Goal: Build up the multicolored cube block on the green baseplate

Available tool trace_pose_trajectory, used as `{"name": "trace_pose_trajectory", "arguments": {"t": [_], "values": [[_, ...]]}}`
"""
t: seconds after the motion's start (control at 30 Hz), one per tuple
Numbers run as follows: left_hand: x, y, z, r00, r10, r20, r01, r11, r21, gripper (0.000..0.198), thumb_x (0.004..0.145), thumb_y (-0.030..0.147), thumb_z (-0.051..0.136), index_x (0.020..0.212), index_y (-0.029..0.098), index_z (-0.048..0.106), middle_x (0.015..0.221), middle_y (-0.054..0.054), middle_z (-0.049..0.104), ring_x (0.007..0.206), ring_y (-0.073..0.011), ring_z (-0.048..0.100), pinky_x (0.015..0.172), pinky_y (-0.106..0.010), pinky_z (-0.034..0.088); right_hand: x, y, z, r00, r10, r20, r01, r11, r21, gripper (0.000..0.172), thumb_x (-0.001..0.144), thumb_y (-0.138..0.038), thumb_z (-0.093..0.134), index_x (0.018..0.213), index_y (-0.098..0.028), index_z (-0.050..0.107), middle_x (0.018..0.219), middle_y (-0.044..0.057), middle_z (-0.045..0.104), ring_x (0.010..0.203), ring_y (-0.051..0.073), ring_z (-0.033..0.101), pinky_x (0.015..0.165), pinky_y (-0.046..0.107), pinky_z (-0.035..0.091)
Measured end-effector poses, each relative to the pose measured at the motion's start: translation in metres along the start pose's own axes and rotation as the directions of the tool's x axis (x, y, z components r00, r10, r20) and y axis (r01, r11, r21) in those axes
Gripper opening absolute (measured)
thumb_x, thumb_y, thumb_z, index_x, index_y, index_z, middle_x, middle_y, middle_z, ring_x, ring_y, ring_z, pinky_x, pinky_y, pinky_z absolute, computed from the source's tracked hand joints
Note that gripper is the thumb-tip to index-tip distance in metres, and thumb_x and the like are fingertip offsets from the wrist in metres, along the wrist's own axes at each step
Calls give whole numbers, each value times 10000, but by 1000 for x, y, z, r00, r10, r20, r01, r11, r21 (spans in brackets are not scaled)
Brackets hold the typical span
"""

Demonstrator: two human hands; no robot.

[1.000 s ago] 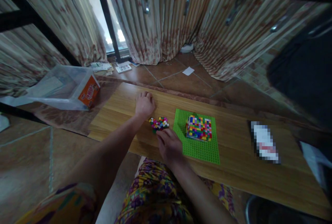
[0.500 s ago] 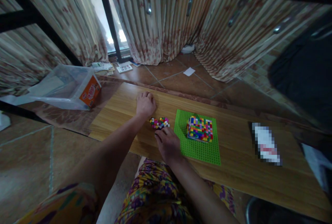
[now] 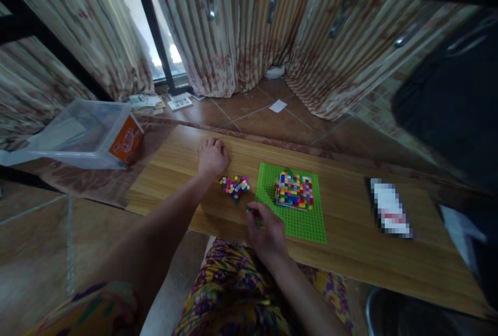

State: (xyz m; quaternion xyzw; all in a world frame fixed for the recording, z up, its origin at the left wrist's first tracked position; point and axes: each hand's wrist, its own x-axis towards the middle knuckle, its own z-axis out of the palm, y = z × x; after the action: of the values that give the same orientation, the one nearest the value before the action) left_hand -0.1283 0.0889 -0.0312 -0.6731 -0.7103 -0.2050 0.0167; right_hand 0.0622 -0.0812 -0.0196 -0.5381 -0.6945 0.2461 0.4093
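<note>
A small heap of loose coloured bricks (image 3: 234, 186) lies on the wooden board (image 3: 350, 242). To its right a green baseplate (image 3: 307, 222) carries a block of many-coloured bricks (image 3: 294, 190). My left hand (image 3: 212, 157) rests on the board just beyond the heap, fingers curled under. My right hand (image 3: 266, 231) is drawn back to the near side of the baseplate's left edge, fingers pinched on a small green brick (image 3: 249, 208).
A clear plastic tub (image 3: 83, 134) with an orange box (image 3: 125, 141) in it stands on the floor at the left. A blurred white packet (image 3: 390, 207) lies on the board's right part. Striped curtains hang behind, papers lie on the tiled floor.
My right hand has pulled back from the heap toward me with a small green brick pinched in its fingers. My left hand has stayed put.
</note>
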Motion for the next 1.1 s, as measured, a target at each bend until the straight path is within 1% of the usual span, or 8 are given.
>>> {"name": "trace_pose_trajectory", "arguments": {"t": [0.07,0.23,0.4,0.6,0.73,0.87,1.0,1.1], "values": [[0,0,0,1000,1,2,-1,1000,-3,273,914,244,412,1014,169,655,1162,-148,632,1132,-324,519,980,-462,402,-6,1,-8,999,30,-22,-30,999,35,160,915,-196,528,987,-205,671,878,28,718,736,141,675,684,251,530],[2,0,-1,1000,2,15,-2,1000,1,271,908,246,418,1009,168,657,1146,-146,634,1123,-328,527,985,-466,400,-18,6,-29,995,70,-78,-64,995,74,204,932,-200,517,1023,-215,698,991,59,716,924,160,684,802,275,551],[2,0,-3,1000,3,16,-3,1000,13,285,910,256,412,1017,169,661,1152,-146,635,1131,-328,530,983,-464,406,-26,17,-49,982,136,-132,-129,990,56,216,942,-241,534,1044,-221,723,1012,73,715,942,176,687,812,305,561],[4,-1,-3,999,3,38,-3,1000,1,296,897,260,409,1021,173,663,1164,-158,632,1137,-340,523,977,-489,403,-23,31,-66,960,146,-237,-153,988,-13,216,935,-263,541,1028,-222,732,989,76,718,904,190,686,795,336,563],[4,-1,-4,1000,-1,27,1,1000,14,302,892,260,401,1019,173,661,1173,-164,630,1131,-339,524,968,-491,402,-13,37,-70,942,152,-298,-175,983,-53,214,928,-284,554,1042,-217,722,968,71,717,861,185,679,771,332,557],[5,0,-4,999,-2,43,1,1000,28,305,890,270,389,1018,174,648,1180,-161,626,1127,-332,525,964,-481,405,-4,37,-69,933,140,-330,-188,975,-118,181,912,-289,571,984,-205,714,922,59,725,824,186,677,768,332,551],[6,0,-4,998,2,56,-3,1000,26,324,893,282,376,1042,166,639,1197,-170,616,1143,-335,518,975,-479,399,4,34,-68,938,100,-332,-164,971,-172,161,909,-275,573,944,-214,717,888,46,728,806,180,679,749,316,544],[6,-1,-4,998,-8,59,7,1000,28,329,893,283,374,1040,159,641,1197,-178,618,1143,-344,519,981,-484,399,7,31,-68,944,59,-325,-121,977,-175,177,916,-252,561,946,-221,733,899,48,727,822,173,682,735,298,542]]}}
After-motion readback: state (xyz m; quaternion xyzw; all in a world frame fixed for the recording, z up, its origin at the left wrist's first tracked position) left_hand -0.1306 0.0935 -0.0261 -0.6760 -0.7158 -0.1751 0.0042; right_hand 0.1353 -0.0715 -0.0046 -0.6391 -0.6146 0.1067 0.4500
